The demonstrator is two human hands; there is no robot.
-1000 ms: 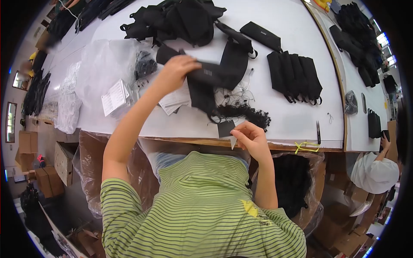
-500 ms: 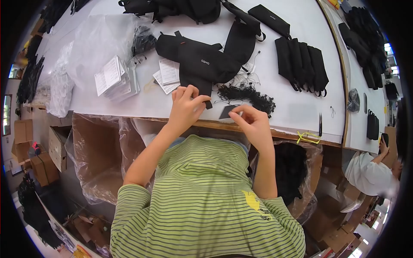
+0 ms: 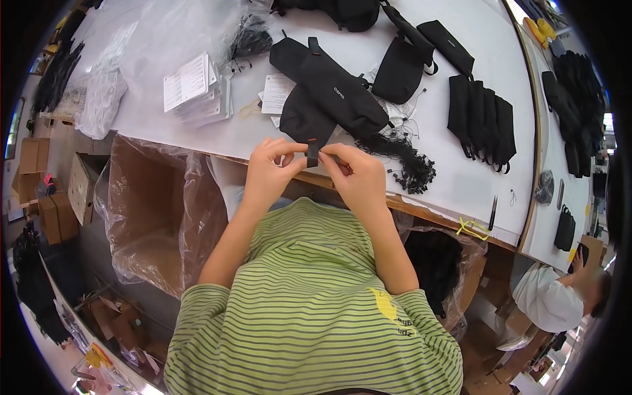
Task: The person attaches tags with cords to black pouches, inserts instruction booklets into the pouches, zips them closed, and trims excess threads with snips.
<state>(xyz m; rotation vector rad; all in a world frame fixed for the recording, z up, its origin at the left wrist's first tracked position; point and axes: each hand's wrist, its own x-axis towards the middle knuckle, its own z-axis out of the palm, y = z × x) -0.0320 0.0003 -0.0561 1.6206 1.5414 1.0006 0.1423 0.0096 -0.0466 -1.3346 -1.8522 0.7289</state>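
Note:
My left hand (image 3: 273, 168) is closed at the table's front edge, its thumb and fingertip pinching a short black strap loop (image 3: 312, 155) with a small orange mark on top. Close against the loop's right side, my right hand (image 3: 353, 172) is closed in a pinch; what sits between its fingertips is too small to make out. Just beyond both hands lies a black pouch (image 3: 342, 99) with white OSMO lettering, across another black pouch (image 3: 299, 115). A pile of thin black cords with small clasps (image 3: 411, 161) is to the right of my right hand.
Printed white cards (image 3: 191, 85) are stacked at left, near clear plastic bags (image 3: 158, 46). Several black pouches (image 3: 480, 122) lie in a row at right, beyond black tweezers (image 3: 493, 212). A plastic-lined carton (image 3: 148, 210) stands below. Another person (image 3: 550, 296) is at far right.
My right hand has moved left and come together with my left hand at the strap loop. The dark card it held no longer shows. The OSMO pouch has shifted and turned.

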